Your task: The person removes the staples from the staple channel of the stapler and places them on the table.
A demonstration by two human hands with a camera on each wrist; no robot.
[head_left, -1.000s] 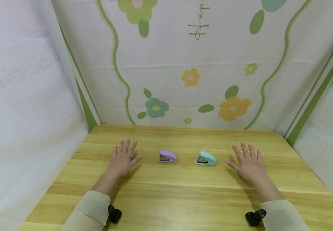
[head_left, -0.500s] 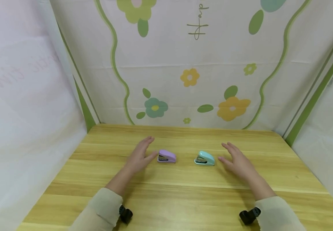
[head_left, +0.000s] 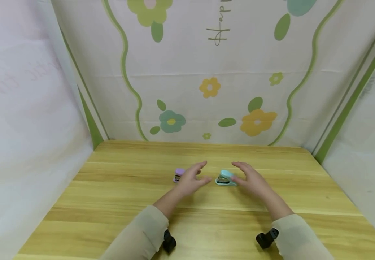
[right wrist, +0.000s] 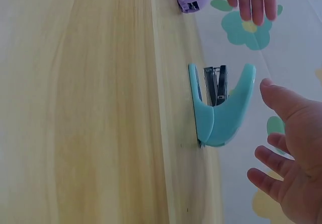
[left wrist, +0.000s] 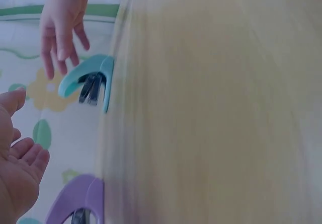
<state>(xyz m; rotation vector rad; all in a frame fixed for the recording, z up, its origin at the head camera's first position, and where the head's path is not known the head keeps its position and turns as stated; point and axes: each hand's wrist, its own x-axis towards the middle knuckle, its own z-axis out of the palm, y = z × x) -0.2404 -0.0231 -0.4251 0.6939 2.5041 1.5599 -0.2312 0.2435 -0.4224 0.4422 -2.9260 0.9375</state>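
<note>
Two small staplers rest on the wooden table. The purple stapler (head_left: 179,174) is on the left, partly hidden behind my left hand (head_left: 191,180) in the head view. The teal stapler (head_left: 225,177) lies between my two hands, its mouth facing left. My left hand holds nothing, its thumb and fingers parted and pointing toward the teal stapler's front. My right hand (head_left: 252,180) hovers at the teal stapler's right side, thumb tip overlapping its back in the head view. In the right wrist view a gap shows between the thumb and the teal stapler (right wrist: 224,118).
The wooden table (head_left: 206,224) has a flower-printed white cloth (head_left: 174,54) standing behind its far edge. More white cloth (head_left: 28,126) hangs along the left and right sides. Black wrist cameras (head_left: 169,242) sit at both sleeves.
Both hands have moved inward from the table's sides, the left passing over in front of the purple stapler, the right reaching the teal one. Neither stapler has moved on the table.
</note>
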